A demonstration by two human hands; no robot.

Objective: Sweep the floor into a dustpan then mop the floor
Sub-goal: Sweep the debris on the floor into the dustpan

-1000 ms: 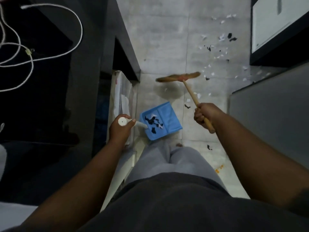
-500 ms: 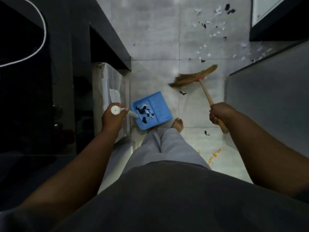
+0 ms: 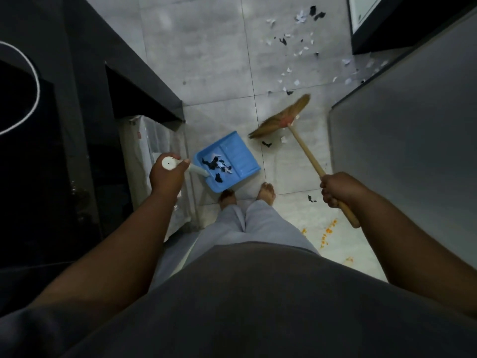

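Presently, head view: the left hand (image 3: 166,177) grasps the white handle of the blue dustpan (image 3: 238,153), which lies just right of that hand and holds paper scraps (image 3: 215,164). The right hand (image 3: 338,188) is clenched round the broom (image 3: 305,151) handle, with the bristles ahead of it, between both hands. Loose litter (image 3: 296,47) is scattered on the floor (image 3: 206,60) well beyond.

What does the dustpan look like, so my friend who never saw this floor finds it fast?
Start on the grey tiled floor, just ahead of the person's bare feet. The left hand grips a white handle there, and the dustpan is the flat tray on its end. It is the only blue thing, and black and white paper scraps lie inside it.
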